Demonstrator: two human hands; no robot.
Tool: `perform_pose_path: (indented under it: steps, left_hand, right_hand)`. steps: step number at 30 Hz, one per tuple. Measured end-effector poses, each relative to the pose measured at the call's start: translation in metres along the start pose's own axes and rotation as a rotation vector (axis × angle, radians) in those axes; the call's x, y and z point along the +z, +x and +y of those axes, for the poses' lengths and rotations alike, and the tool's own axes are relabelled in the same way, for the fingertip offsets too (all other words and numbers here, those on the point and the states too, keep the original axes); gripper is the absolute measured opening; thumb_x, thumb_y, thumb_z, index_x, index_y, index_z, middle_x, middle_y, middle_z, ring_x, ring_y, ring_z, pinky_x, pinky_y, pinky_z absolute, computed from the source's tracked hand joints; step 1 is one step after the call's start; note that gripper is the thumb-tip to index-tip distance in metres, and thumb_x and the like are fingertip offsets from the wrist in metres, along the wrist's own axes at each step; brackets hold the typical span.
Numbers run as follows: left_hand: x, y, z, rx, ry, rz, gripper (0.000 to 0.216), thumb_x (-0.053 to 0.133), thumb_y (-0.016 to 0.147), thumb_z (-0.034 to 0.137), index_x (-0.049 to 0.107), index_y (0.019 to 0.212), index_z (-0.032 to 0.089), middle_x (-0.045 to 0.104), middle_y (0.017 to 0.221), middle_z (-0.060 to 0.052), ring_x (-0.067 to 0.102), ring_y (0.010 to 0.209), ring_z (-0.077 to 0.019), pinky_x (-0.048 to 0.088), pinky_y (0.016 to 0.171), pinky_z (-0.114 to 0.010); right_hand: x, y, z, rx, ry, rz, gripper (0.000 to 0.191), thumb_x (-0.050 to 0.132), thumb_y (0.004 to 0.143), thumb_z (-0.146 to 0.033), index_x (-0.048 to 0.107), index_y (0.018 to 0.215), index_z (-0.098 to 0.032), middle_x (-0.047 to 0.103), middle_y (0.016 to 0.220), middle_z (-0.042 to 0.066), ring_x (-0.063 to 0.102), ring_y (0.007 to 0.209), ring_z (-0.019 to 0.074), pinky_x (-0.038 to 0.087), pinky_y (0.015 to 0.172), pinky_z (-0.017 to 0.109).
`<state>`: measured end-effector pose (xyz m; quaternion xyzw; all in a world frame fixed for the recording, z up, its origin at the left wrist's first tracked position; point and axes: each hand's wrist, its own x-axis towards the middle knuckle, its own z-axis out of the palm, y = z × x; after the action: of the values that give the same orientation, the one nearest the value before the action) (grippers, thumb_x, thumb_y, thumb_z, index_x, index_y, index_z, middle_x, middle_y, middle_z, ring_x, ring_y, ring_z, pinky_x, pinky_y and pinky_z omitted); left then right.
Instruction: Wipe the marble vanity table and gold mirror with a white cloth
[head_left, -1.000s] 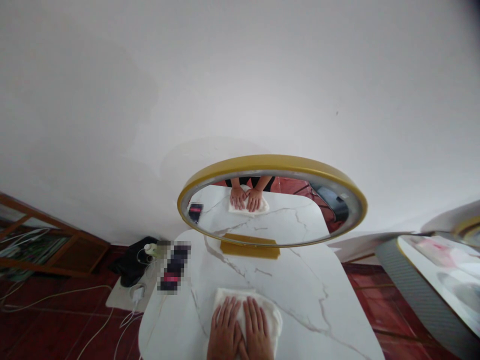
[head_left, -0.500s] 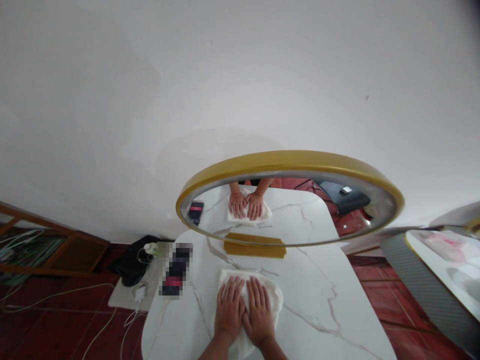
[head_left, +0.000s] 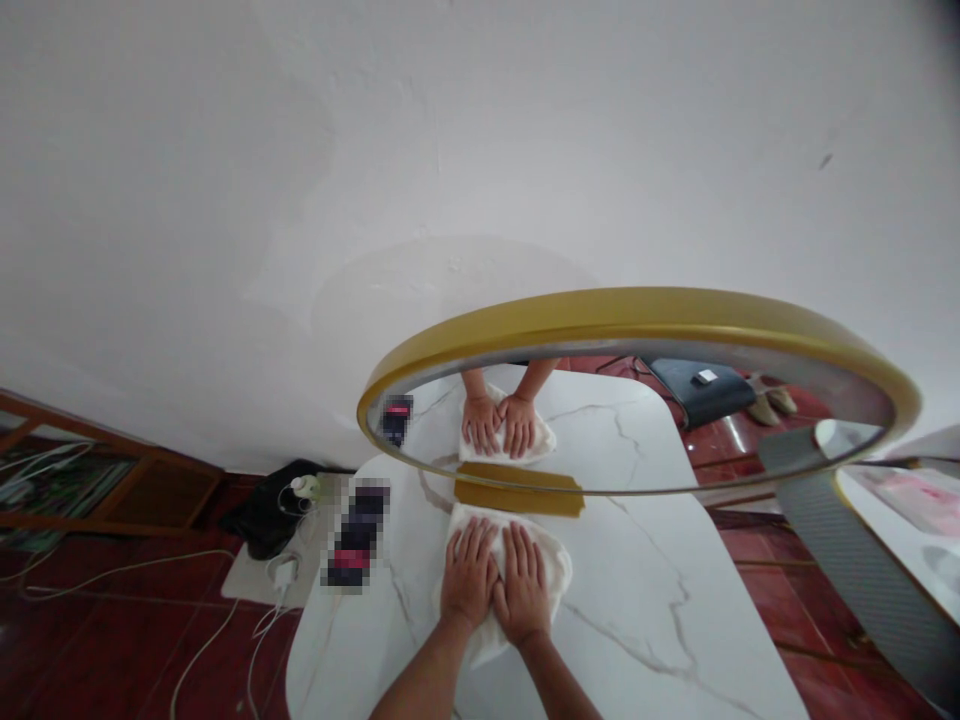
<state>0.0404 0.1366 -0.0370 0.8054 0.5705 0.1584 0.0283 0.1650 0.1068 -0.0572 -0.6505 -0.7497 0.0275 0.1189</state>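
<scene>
A folded white cloth (head_left: pixel 553 568) lies flat on the white marble-patterned tabletop (head_left: pixel 630 600), its far edge close to the gold mirror base (head_left: pixel 517 490). Pressing down on its left part is my left hand (head_left: pixel 471 575), palm down with fingers stretched out. Beside it my right hand (head_left: pixel 521 588) also rests flat on the cloth, fingers extended forward. The thumbs of both hands meet in the middle. The round gold-framed mirror (head_left: pixel 637 310) stands behind the cloth and reflects both hands and the cloth.
A pixelated phone-like object (head_left: pixel 356 538) lies at the tabletop's left edge. Left of the table, a black bag (head_left: pixel 262 520), a white charger (head_left: pixel 285 572) and cables sit low down. A grey ribbed cabinet (head_left: pixel 847 560) stands right. The wall (head_left: pixel 375 150) rises behind the mirror.
Both hands and the cloth have slid forward, away from me, toward the mirror base. The hands stay flat on the cloth. The camera view has shifted slightly.
</scene>
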Motion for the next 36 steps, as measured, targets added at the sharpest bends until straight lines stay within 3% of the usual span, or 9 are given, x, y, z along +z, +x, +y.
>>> perform_pose_path:
  steps: [8,15,21,27,32,36]
  left_hand:
    - [0.002,-0.002,-0.001,-0.005,-0.026,-0.003,0.050,0.041,0.085,0.016,0.041,0.133,0.026,0.047,0.136,0.001,0.038,0.127,-0.0189,0.034,0.102,-0.041]
    - [-0.010,-0.009,-0.002,0.021,-0.051,-0.007,0.049,0.041,0.086,0.018,0.039,0.135,0.025,0.044,0.138,0.000,0.035,0.129,-0.0188,0.032,0.104,-0.041]
    - [-0.025,-0.054,-0.015,0.052,-0.021,0.022,0.051,0.041,0.087,0.019,0.035,0.137,0.027,0.043,0.139,0.002,0.033,0.130,-0.0165,0.030,0.105,-0.037]
    - [-0.027,-0.093,-0.049,0.105,0.003,0.032,0.058,0.042,0.082,0.014,0.035,0.137,0.028,0.044,0.139,0.002,0.036,0.129,-0.0163,0.030,0.105,-0.034]
    - [-0.020,-0.084,-0.068,-0.051,-0.003,0.087,0.052,0.040,0.083,0.014,0.041,0.134,0.022,0.047,0.136,-0.002,0.041,0.126,-0.0184,0.036,0.103,-0.036]
    - [-0.017,-0.071,-0.075,-0.113,-0.039,0.092,0.049,0.038,0.085,0.015,0.040,0.134,0.019,0.048,0.135,-0.004,0.042,0.125,-0.0169,0.037,0.102,-0.035]
  right_hand:
    - [-0.002,0.000,0.000,-0.014,-0.003,0.029,0.077,0.039,0.080,-0.033,0.004,0.145,-0.011,0.014,0.150,0.010,0.013,0.137,0.0265,0.016,0.109,0.047]
    - [-0.006,-0.006,-0.004,-0.032,-0.021,0.049,0.076,0.039,0.081,-0.032,0.003,0.145,-0.011,0.017,0.149,0.011,0.014,0.137,0.0256,0.017,0.109,0.047]
    - [-0.006,-0.041,-0.029,-0.074,-0.004,0.031,0.076,0.040,0.084,-0.042,0.005,0.145,-0.012,0.018,0.149,0.010,0.016,0.136,0.0274,0.020,0.107,0.047]
    - [0.011,-0.070,-0.067,-0.063,0.048,0.051,0.081,0.041,0.082,-0.051,0.005,0.145,-0.016,0.022,0.148,0.011,0.020,0.134,0.0324,0.025,0.102,0.052]
    - [0.019,-0.079,-0.083,-0.104,0.106,0.054,0.088,0.048,0.075,-0.047,0.004,0.145,-0.014,0.026,0.146,0.012,0.025,0.133,0.0339,0.032,0.098,0.050]
    - [0.010,-0.077,-0.087,-0.106,0.141,0.019,0.091,0.050,0.072,-0.042,0.004,0.145,-0.014,0.024,0.146,0.012,0.025,0.133,0.0333,0.035,0.096,0.050]
